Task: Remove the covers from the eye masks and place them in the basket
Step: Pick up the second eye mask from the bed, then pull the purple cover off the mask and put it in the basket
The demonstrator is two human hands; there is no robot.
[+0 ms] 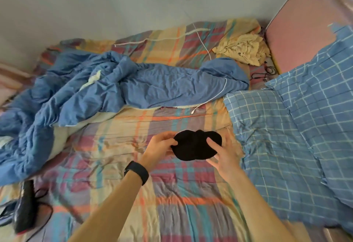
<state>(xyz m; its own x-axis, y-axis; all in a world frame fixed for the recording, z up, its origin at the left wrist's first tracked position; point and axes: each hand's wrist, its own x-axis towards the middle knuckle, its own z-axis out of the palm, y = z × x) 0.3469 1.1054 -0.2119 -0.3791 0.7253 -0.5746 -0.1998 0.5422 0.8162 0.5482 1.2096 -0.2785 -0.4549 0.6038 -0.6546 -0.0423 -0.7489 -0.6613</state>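
Note:
A black eye mask [194, 145] is held flat above the plaid bedsheet [172, 194], between both my hands. My left hand [160, 146], with a black band on its wrist, pinches the mask's left edge with thumb on top. My right hand [223, 156] grips the mask's right side, thumb over the front and fingers behind. I cannot tell whether a cover is on the mask. No basket is in view.
A crumpled blue duvet [95, 89] lies across the bed's far left. Blue checked pillows [286, 127] sit at the right, a yellow cloth [242, 51] at the back. A white cable [208, 100] crosses the duvet. A black device with cords [24, 205] lies at the near left.

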